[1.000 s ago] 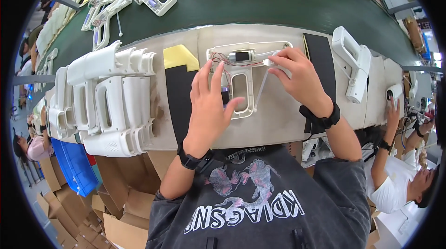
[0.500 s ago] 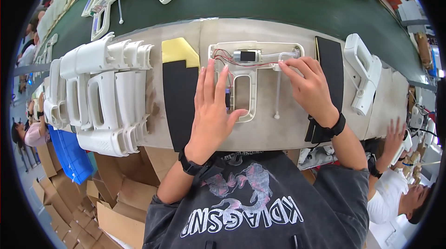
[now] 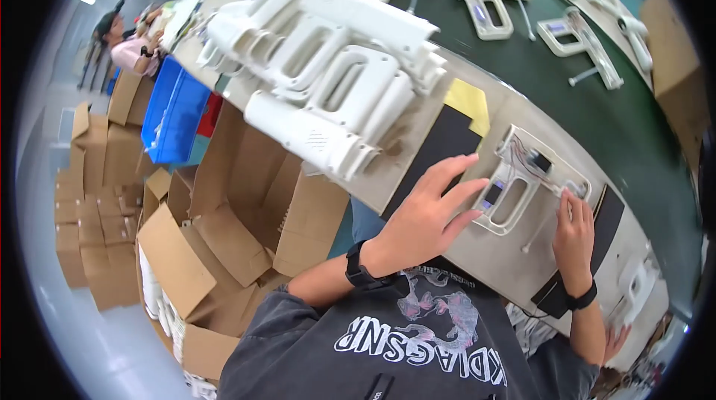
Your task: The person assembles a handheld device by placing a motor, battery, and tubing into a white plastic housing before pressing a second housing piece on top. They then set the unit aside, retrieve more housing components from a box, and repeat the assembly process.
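Note:
A white open half-housing (image 3: 514,230) with a looped handle lies on the table in front of me. Inside it show a small motor (image 3: 538,161), thin red wires (image 3: 513,155) and a blue-purple part (image 3: 492,195) in the handle. A thin white rod (image 3: 535,236) with a knobbed end sticks out of its near side. My left hand (image 3: 421,213) is open, fingers spread, beside the handle on the left. My right hand (image 3: 574,239) has its fingers closed together at the housing's right part; what they pinch is hidden.
Stacked white housing shells (image 3: 328,79) fill the table's left. Black pads (image 3: 436,154) flank the work spot, a yellow piece (image 3: 470,105) on one. Beyond, a green belt (image 3: 552,79) carries more half-housings. Cardboard boxes (image 3: 239,251) and a blue bin (image 3: 175,113) stand left.
The view has swung left, so the boxes and shell stack show more. My left hand has moved from over the handle to its left. My right hand stays at the housing.

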`<action>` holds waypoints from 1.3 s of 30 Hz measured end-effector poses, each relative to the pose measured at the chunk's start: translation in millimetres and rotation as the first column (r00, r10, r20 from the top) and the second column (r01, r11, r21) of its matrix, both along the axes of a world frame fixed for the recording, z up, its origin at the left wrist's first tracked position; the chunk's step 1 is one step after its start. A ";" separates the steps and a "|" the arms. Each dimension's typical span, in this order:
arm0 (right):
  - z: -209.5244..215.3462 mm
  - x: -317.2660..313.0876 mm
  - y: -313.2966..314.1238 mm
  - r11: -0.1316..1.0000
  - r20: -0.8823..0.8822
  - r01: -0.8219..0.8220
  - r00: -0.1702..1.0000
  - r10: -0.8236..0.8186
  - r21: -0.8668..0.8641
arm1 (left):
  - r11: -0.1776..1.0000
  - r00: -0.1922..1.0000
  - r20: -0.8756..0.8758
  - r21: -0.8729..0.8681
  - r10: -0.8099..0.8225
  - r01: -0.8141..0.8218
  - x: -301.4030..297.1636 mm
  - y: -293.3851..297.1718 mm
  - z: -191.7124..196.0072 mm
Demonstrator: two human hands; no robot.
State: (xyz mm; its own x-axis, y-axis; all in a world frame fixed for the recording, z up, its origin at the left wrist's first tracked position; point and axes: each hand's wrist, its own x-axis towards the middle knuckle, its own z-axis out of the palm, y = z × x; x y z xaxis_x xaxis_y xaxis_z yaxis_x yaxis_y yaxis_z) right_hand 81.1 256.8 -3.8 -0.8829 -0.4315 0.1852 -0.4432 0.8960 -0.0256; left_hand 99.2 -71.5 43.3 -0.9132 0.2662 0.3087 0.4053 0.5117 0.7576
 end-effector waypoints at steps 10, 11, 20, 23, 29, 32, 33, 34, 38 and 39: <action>41.6 -29.8 -1.2 0.997 0.269 -0.075 0.960 0.079 -0.024 | 0.704 0.841 -0.373 -0.467 0.391 -0.535 -69.7 -165.5 72.5; 44.8 -33.9 -3.3 0.995 0.301 -0.096 0.948 0.099 -0.023 | 0.623 0.825 -0.375 -0.541 0.423 -0.565 -83.4 -184.8 60.0; 31.8 -29.6 7.3 0.995 0.346 -0.034 0.936 0.065 -0.095 | 0.696 0.815 -0.373 -0.429 0.444 -0.576 -122.2 -212.3 32.4; 18.5 -24.7 13.1 0.982 0.289 -0.036 0.953 0.089 -0.184 | 0.683 0.767 -0.407 -0.363 0.496 -0.634 -94.2 -180.8 73.5; 11.4 -3.6 5.3 0.997 0.085 -0.028 0.996 0.034 -0.068 | 0.930 0.942 -0.045 -0.155 0.332 -0.334 -13.8 -11.4 68.8; -8.5 4.4 15.2 0.994 0.070 -0.073 0.994 0.079 -0.079 | 0.952 0.962 0.082 -0.192 0.259 -0.240 -16.1 43.5 16.0; -11.4 7.2 17.2 0.996 0.102 -0.070 0.992 0.075 -0.059 | 0.940 0.959 0.030 -0.205 0.283 -0.271 -17.4 52.6 1.2; -10.8 9.4 17.4 0.996 0.106 -0.070 0.991 0.076 -0.062 | 0.928 0.952 -0.023 -0.218 0.305 -0.303 -19.2 58.0 -11.9; -3.7 11.3 17.2 0.988 0.121 -0.003 0.992 0.022 -0.157 | 0.934 0.932 0.118 -0.157 0.342 -0.322 -25.9 70.1 -13.6; -2.9 10.8 18.7 0.988 0.124 0.004 0.992 0.015 -0.153 | 0.934 0.935 0.127 -0.190 0.330 -0.303 -28.7 70.2 -13.7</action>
